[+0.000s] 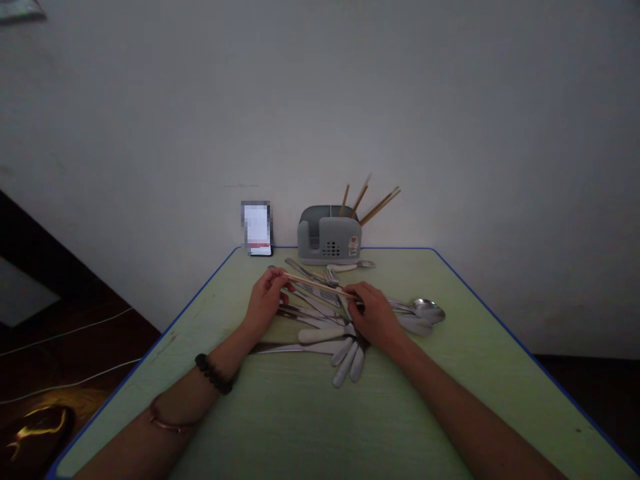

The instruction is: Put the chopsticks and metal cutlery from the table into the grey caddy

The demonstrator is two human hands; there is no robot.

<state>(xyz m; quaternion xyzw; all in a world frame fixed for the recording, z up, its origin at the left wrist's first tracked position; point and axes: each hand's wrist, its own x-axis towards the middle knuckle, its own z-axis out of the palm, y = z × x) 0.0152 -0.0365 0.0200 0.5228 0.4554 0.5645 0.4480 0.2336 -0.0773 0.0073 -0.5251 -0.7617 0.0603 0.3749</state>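
A wooden chopstick (316, 285) is held level between both hands over a pile of cutlery (325, 330). My left hand (266, 301) pinches its left end. My right hand (374, 317) is closed on its right end. Below lie knives, forks and spoons with white handles, spread on the green table (310, 420). A large metal spoon (426, 310) lies just right of my right hand. Behind the pile stands a grey cutlery holder (329, 235) with several wooden chopsticks (370, 200) sticking up from it.
A phone (257, 229) leans upright against the white wall at the table's back left. One white-handled utensil (350, 266) lies right before the holder. The table has a blue edge; dark floor with cables lies to the left.
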